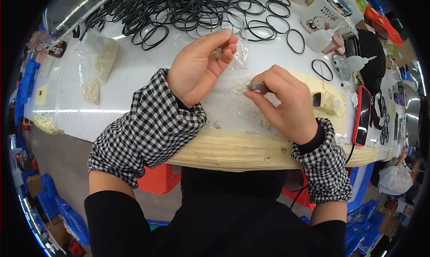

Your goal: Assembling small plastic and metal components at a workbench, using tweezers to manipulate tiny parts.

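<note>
My left hand (195, 69) is raised above the white table, palm turned inward and fingers curled. Small whitish pieces (217, 53) show inside its fingers, partly hidden. Behind those fingertips lies a clear plastic bag (242, 48); whether they touch it I cannot tell. Lower and to the right, my right hand (289, 102) pinches a small grey object (258, 86) between thumb and fingers; its kind is not clear. Just left of that pinch, a small heap of white bits (238, 90) is spread on the tabletop.
Many black rubber rings (179, 8) cover the back of the table. A bag of pale small parts (99, 66) lies at left. To the right are a taped yellowish pad (329, 102), a red-edged phone (362, 116), squeeze bottles (320, 40) and a white tub (323, 16). Tape covers the front edge (228, 151).
</note>
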Tool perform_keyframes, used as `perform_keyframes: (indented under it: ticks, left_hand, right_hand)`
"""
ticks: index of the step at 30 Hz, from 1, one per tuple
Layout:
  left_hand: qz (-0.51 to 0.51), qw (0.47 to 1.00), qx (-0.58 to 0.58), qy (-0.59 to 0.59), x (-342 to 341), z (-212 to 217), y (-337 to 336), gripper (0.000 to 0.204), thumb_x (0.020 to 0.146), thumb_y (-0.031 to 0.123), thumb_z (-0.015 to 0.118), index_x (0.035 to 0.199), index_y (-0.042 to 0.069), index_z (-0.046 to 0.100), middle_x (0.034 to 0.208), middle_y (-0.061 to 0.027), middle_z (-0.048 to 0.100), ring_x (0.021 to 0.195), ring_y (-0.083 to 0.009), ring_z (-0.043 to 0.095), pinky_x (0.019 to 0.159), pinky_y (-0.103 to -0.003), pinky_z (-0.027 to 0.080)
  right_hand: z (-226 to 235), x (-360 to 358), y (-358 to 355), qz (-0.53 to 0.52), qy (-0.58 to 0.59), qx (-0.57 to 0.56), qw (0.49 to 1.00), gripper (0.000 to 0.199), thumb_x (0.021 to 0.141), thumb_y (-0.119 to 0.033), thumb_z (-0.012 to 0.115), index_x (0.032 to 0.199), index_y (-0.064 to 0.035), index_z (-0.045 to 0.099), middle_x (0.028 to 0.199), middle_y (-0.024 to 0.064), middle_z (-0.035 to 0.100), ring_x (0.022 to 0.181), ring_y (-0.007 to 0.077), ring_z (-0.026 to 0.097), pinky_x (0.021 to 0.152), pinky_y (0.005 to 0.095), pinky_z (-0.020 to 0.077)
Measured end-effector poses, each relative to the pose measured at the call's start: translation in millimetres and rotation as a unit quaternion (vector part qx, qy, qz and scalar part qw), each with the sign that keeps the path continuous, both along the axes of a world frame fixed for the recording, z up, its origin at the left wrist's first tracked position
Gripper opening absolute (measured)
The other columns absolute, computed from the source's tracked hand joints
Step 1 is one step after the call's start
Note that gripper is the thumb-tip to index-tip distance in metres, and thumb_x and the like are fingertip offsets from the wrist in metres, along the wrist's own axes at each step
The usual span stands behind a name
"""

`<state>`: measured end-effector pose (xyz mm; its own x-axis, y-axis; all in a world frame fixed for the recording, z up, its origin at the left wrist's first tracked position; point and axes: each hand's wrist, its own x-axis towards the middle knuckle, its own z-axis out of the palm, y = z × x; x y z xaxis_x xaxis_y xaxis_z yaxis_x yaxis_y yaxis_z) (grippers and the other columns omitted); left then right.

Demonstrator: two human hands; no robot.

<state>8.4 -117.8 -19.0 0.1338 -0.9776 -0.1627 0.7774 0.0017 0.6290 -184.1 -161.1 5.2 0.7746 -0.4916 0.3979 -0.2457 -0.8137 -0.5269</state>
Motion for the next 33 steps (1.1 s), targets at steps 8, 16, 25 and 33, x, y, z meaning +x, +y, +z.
perform_keyframes:
  ticks: [8,16,25,33]
  left_hand:
    - [0.017,0.998,0.026,0.051,0.1,4.7,0.3,0.02,0.091,0.009,0.051,0.105,-0.006,0.05,0.094,-0.0098,0.053,0.083,-0.0147,0.052,0.071,-0.023,0.047]
    - [-0.146,0.986,0.015,-0.081,-10.4,14.8,9.2,0.027,0.097,0.019,0.045,0.11,-0.003,0.054,0.09,-0.0004,0.054,0.081,-0.0064,0.05,0.07,-0.019,0.045]
    - [-0.261,0.965,0.003,0.008,-23.1,9.2,14.7,0.024,0.098,0.022,0.044,0.104,0.001,0.054,0.087,0.0013,0.053,0.075,-0.0049,0.045,0.061,-0.015,0.04]
    - [-0.253,0.966,-0.047,-0.009,-21.3,5.7,15.4,0.022,0.096,0.019,0.047,0.104,-0.001,0.055,0.086,0.0015,0.052,0.072,-0.0043,0.042,0.059,-0.015,0.037]
  right_hand:
    - [-10.3,10.2,8.5,0.035,0.098,-0.051,0.993,0.017,0.074,-0.013,0.068,0.085,-0.0088,0.055,0.078,0.0041,0.052,0.064,0.0246,0.058,0.052,0.0344,0.0445]
    - [13.5,2.9,-9.2,-0.036,-0.102,0.101,0.989,0.01,0.075,-0.003,0.071,0.084,-0.0028,0.066,0.08,0.0052,0.058,0.065,0.0118,0.056,0.054,0.022,0.0432]
    - [7.7,-2.2,-11.5,-0.047,-0.175,0.183,0.966,0.01,0.077,-0.006,0.071,0.086,-0.0041,0.069,0.076,-0.0008,0.057,0.057,0.0023,0.042,0.047,0.0169,0.0282]
    - [13.3,-2.6,-6.8,-0.048,-0.173,0.127,0.975,0.013,0.074,-0.002,0.072,0.087,-0.0047,0.069,0.075,-0.0002,0.057,0.056,0.0031,0.041,0.047,0.0175,0.0292]
